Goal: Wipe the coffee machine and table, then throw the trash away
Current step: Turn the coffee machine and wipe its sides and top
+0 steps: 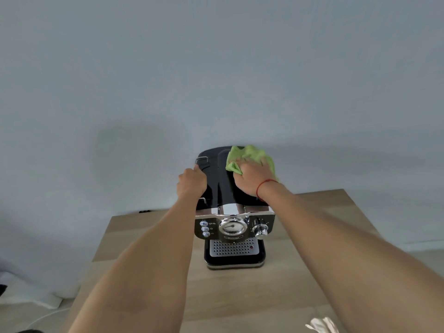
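A black and chrome coffee machine [234, 227] stands on the light wooden table [149, 236], with its dial, buttons and drip tray facing me. My left hand [191, 182] grips the machine's top left edge by a chrome rail. On the top right of the machine, my right hand [252, 179] presses a crumpled green cloth [249, 156] flat against the black lid. A red string circles my right wrist. A shiny crumpled wrapper [322, 326] lies at the table's near right edge.
A pale grey wall rises right behind the table. White fabric and a thin white cable [45, 318] lie on the floor at the lower left. A small dark object [144, 211] sits at the table's back left edge.
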`<state>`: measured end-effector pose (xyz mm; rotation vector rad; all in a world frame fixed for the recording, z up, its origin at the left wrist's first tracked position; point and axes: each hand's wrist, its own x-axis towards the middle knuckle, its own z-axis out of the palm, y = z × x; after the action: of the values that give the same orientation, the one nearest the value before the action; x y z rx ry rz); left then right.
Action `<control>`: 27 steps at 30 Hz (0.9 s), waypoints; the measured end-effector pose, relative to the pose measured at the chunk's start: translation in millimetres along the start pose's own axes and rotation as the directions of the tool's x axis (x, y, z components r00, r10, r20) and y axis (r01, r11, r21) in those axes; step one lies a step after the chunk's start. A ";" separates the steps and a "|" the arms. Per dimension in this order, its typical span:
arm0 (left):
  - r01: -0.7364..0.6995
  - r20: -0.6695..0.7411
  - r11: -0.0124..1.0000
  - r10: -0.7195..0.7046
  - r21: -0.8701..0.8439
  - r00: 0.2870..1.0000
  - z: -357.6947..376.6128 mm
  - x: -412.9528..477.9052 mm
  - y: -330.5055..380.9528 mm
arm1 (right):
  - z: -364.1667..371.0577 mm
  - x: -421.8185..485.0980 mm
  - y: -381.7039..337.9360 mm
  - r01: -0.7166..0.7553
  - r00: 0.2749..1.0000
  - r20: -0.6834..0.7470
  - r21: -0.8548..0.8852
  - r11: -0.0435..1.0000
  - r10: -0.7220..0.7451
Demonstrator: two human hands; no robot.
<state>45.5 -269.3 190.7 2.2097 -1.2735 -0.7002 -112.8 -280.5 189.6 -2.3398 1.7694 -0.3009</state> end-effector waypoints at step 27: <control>0.045 0.112 0.987 -0.028 -0.155 0.993 5.8 20.9 -7.3 | 26.0 69.0 -47.4 -0.090 0.996 0.013 -0.090 0.992 0.092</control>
<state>55.4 -285.3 177.8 2.0959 -1.1883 -0.9157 -43.5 -333.4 180.7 -2.3043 1.9117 -0.1911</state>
